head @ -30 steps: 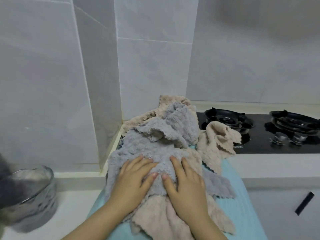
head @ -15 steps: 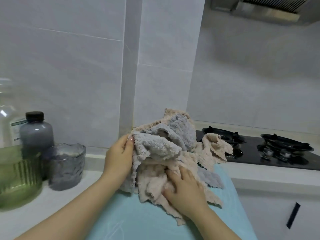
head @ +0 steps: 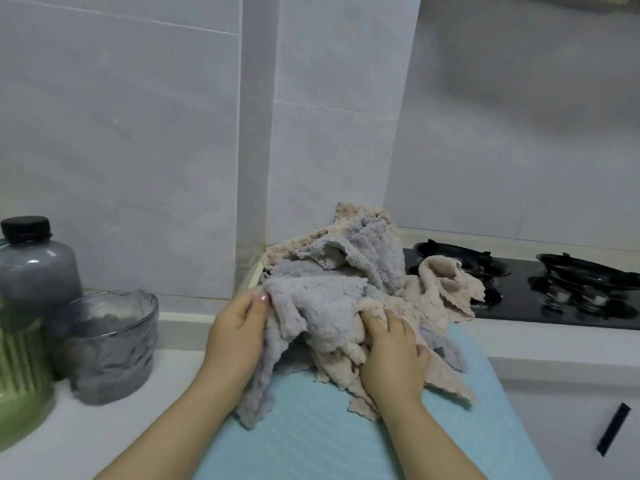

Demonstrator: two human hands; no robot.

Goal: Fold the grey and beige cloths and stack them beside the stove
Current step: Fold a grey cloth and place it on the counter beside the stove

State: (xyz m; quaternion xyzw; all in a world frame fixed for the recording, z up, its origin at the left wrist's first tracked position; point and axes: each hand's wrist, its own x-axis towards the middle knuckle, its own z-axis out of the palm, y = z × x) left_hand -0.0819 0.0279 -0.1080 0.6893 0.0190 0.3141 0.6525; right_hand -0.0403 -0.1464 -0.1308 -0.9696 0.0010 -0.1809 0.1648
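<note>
A tangled heap of fluffy cloths lies in the counter corner, left of the black gas stove [head: 540,289]. Grey cloths [head: 322,299] are mixed with beige cloths [head: 446,289]; one beige cloth drapes over the stove's left edge. My left hand [head: 237,334] grips the left edge of a grey cloth, thumb on top, and the cloth hangs down past my wrist. My right hand [head: 393,351] has its fingers curled into the beige cloth low in the heap. A light blue mat [head: 311,434] lies under the heap.
At the left on the white counter [head: 104,431] stand a grey glass bowl [head: 110,344], a dark-capped grey bottle [head: 34,268] and a green ribbed container [head: 20,386]. Tiled walls close the corner behind. A white cabinet front with a black handle [head: 613,429] is at the lower right.
Both hands went from lying flat on the heap to grasping cloths. The left hand has lifted a grey cloth's edge; the right dug into beige cloth. The view tilted up and left.
</note>
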